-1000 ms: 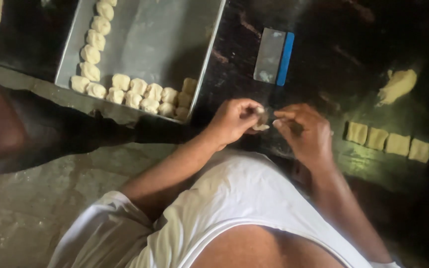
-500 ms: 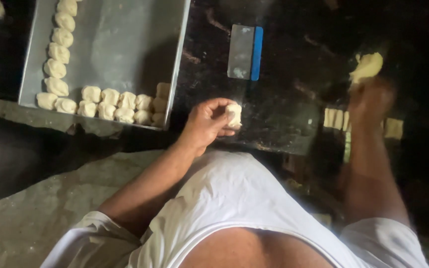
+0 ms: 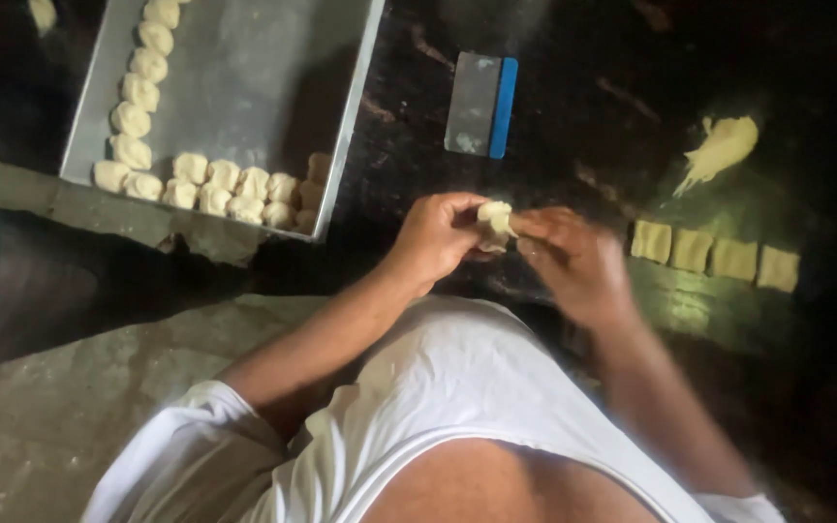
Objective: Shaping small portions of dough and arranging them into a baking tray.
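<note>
Both of my hands meet over the dark counter on one small piece of pale dough (image 3: 496, 217). My left hand (image 3: 438, 237) pinches it from the left, and my right hand (image 3: 573, 260) closes on it from the right with its fingertips touching the dough. To the right lie several flat square dough pieces (image 3: 714, 255) in a row. A lump of filling or soft dough (image 3: 724, 147) sits behind them.
A grey metal tray (image 3: 244, 87) at the upper left holds several shaped dough pieces (image 3: 215, 186) along its left and front walls. A metal scraper with a blue handle (image 3: 481, 105) lies on the dark counter (image 3: 612, 87). The concrete counter edge (image 3: 99, 208) runs below the tray.
My right hand came back from the dough squares at the right and joined my left hand on the dough piece. The view shifted slightly.
</note>
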